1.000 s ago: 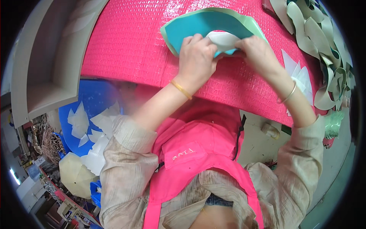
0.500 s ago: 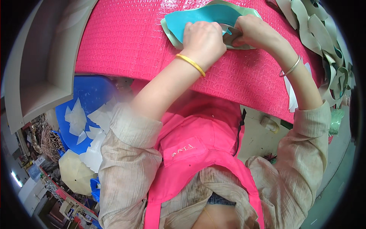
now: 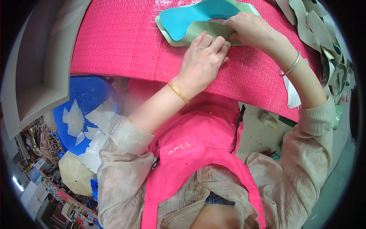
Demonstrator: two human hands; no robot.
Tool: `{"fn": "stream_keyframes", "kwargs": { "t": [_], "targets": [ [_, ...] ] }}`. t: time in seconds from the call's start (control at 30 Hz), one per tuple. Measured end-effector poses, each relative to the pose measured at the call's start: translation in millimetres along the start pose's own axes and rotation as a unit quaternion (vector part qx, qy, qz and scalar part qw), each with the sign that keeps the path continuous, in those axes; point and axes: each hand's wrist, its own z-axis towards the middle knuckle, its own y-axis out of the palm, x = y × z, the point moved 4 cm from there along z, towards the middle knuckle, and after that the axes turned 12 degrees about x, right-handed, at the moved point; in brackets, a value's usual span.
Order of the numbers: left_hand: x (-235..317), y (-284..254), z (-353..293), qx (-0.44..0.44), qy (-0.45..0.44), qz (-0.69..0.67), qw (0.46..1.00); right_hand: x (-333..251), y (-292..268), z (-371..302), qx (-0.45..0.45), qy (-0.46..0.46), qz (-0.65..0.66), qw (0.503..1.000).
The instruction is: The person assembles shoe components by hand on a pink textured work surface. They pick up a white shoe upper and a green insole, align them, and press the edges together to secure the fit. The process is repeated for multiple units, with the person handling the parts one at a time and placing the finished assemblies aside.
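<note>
A pink bubble-textured mat (image 3: pixel 126 38) covers the work surface, and everything else sits around it. On the mat's far edge lies a curved, pale green cut piece (image 3: pixel 198 32) with a turquoise piece (image 3: pixel 190 15) lapped over its left part. At the mat's far right corner a heap of grey-green cut strips (image 3: pixel 324 34) spills over the edge, well apart from the two pieces, and a scrap of white paper (image 3: pixel 292 95) rests on the mat's right side beside the forearm. The left hand (image 3: pixel 202 61) lies palm down on the mat with its fingers spread narrowly and pressed flat on the pale green piece's near edge; a gold bangle (image 3: pixel 178 92) circles its wrist. The right hand (image 3: pixel 248 26) comes in from the mat's right, fingers curled and pinching the pale green piece's right end; a silver bangle (image 3: pixel 291 65) sits on that wrist. Below the mat's left edge stands a blue tub (image 3: pixel 85 95) holding white paper offcuts (image 3: pixel 89 122). Left of the mat a grey shelf unit (image 3: pixel 42 65) shows an open compartment.
</note>
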Motion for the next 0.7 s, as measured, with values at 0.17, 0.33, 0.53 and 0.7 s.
{"fn": "stream_keyframes", "kwargs": {
  "t": [0.17, 0.33, 0.53, 0.7],
  "targets": [
    [1, 11, 1, 0.042, 0.027, -0.023, 0.998, 3, -6, -1, -0.022, -0.029, 0.037, 0.999],
    [10, 20, 7, 0.033, 0.018, -0.021, 0.999, 9, 2, 2, -0.03, -0.072, -0.03, 0.996],
    [14, 24, 10, 0.036, -0.018, -0.058, 0.997, 18, 2, -3, -0.067, -0.1, -0.04, 0.992],
    [21, 33, 14, 0.073, -0.01, -0.04, 0.997, 20, -1, -7, -0.067, -0.11, -0.093, 0.987]
  ]
}}
